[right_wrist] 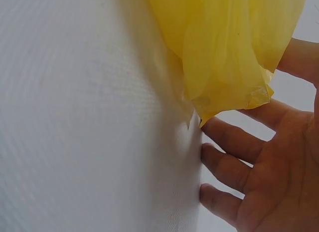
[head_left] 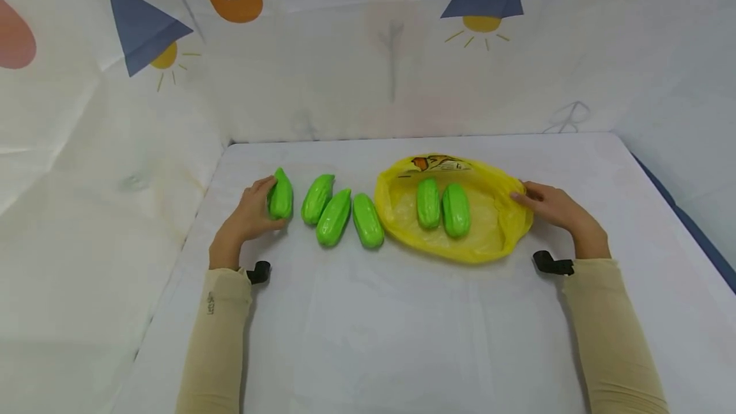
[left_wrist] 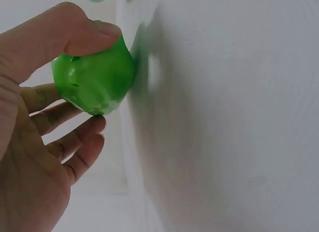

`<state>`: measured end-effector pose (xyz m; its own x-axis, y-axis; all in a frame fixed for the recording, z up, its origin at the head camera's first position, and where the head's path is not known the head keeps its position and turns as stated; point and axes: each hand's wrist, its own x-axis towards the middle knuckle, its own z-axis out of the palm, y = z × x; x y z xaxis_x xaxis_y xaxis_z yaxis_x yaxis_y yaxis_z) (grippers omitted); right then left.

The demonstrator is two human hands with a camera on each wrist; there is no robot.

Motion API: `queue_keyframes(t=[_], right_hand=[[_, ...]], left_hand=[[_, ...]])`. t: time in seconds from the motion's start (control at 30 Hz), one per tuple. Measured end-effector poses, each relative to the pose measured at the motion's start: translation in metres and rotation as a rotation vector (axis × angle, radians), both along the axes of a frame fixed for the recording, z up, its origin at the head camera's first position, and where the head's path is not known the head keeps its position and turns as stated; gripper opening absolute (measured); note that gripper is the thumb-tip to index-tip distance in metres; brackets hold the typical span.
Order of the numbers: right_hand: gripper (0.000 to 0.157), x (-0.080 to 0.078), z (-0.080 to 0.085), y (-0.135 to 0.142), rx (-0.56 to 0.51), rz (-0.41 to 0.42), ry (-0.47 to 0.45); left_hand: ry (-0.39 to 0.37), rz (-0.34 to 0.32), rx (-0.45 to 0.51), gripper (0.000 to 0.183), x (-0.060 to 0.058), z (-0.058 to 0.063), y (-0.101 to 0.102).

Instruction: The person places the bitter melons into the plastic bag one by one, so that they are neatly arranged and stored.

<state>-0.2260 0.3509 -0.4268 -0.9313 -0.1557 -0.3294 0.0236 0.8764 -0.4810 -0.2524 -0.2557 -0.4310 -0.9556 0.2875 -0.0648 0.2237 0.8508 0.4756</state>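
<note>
My left hand (head_left: 251,209) holds a glossy green gourd (head_left: 280,195) at the left end of a loose row, its stem end pointing away. In the left wrist view the thumb presses one side of the gourd (left_wrist: 97,80), and fingers curve behind it. My right hand (head_left: 554,208) pinches the right rim of a yellow plastic bag (head_left: 397,209), thumb inside and fingers outside. Spread open on the table, the bag contains two green gourds (head_left: 457,211). The right wrist view shows the bag's crumpled yellow edge (right_wrist: 224,57) between thumb and fingers.
Between the left hand and the bag lie three more green gourds (head_left: 317,199), the rightmost (head_left: 368,221) right by the bag's rim. A white-covered table (head_left: 402,337) bears everything. Behind it hangs a white printed sheet (head_left: 345,75).
</note>
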Motion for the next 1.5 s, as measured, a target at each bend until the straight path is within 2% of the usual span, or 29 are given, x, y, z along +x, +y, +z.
queue_keyframes(t=[0.17,0.43,0.67,0.87,0.97,1.2,1.37,1.5], right_hand=[[0.083,0.0,0.0,-0.002,-0.003,0.012,0.003],[0.084,0.001,0.005,-0.004,-0.003,0.009,-0.003],[0.083,0.003,0.005,-0.002,-0.01,0.005,0.002],[0.083,0.002,0.002,-0.001,-0.013,0.004,0.004],[0.082,0.002,0.002,-0.001,-0.014,0.012,0.011],[0.084,0.002,0.003,-0.003,0.0,0.007,-0.002],[0.085,0.002,0.004,-0.003,0.002,0.001,-0.01],[0.086,0.002,0.005,-0.004,-0.003,-0.003,-0.009]], left_hand=[[0.015,-0.016,-0.04,0.098,0.004,0.0,0.002],[-0.026,-0.026,0.088,0.101,0.001,-0.004,0.002],[0.003,-0.014,0.078,0.1,-0.001,-0.004,0.003],[-0.005,0.02,0.097,0.106,0.0,0.004,0.001],[0.017,0.02,0.129,0.106,0.003,0.01,0.002],[0.143,-0.051,0.166,0.099,0.008,0.024,0.016],[0.133,-0.084,0.147,0.1,0.016,0.031,0.034],[0.174,-0.123,0.146,0.099,0.021,0.035,0.047]])
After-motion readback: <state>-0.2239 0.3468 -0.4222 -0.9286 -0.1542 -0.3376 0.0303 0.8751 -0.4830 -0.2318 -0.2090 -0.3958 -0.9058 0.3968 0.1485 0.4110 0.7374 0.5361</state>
